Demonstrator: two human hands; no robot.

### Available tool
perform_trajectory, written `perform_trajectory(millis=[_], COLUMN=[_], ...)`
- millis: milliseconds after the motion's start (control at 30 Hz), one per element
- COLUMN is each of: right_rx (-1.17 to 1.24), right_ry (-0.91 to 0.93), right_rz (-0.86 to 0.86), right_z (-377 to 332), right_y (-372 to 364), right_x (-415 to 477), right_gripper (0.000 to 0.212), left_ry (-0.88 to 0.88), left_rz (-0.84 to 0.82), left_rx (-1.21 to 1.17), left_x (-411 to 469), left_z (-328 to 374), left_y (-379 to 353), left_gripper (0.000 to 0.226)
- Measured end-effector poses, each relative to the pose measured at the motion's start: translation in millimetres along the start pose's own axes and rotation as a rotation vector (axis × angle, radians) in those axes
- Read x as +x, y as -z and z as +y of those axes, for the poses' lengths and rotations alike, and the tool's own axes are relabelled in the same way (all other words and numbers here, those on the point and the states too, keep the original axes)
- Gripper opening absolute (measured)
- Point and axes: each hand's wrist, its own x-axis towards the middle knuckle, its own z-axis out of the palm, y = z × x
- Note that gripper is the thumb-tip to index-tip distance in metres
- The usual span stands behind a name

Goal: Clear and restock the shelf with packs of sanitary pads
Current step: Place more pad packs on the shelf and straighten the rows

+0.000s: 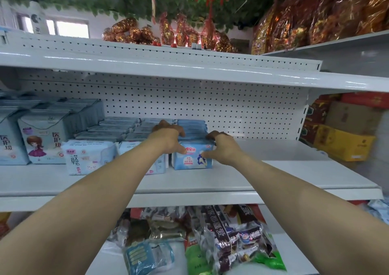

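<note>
Fingers (211, 136) of my right hand (224, 148) curl over the top right corner of the blue front pack (189, 159), thumb pressed to its printed face. Fingers (179, 130) of my left hand (168, 137) hook over its top left edge, reaching onto the row of blue packs (192, 127) directly behind it, thumb down on the face. Both hands pinch this pack; neither is spread wide.

The pack stands upright on the shelf (273, 175), face towards me, long axis running left to right between the two hands. Both hands are equally near, one at each end. White packs (88, 157) sit just left of it; right of it the shelf board is bare. The coming move, I judge, is a straight draw towards me, clear of the row behind.
</note>
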Motion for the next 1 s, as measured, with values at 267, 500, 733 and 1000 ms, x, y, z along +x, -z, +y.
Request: perform_trajectory(millis=[267, 500, 733, 1000], right_rx=[-0.156, -0.269, -0.109, -0.039], right_ry=[-0.044, -0.056, -0.146, -0.124], right_rz=[0.069, 0.179, 0.224, 0.193], right_z=[-22.1, -53.8, -77.1, -92.1], right_y=[15.8, 32.0, 26.0, 26.9], right_x=[-15.7, -36.1, -67.3, -103.2], right_gripper=[0.077, 0.068, 0.067, 0.069], left_ry=[-0.075, -0.115, -0.112, -0.061], left_rz=[0.074, 0.229, 0.315, 0.314], left_rx=[-0.092, -0.166, -0.212, -0.248], left_x=[-22.4, -42.4, -72.1, -120.0], left_z=[-2.0, -20.4, -38.0, -43.5], left_y=[8.0, 27.8, 34.1, 33.0], left_gripper=[0.081, 0.069, 0.059, 0.058])
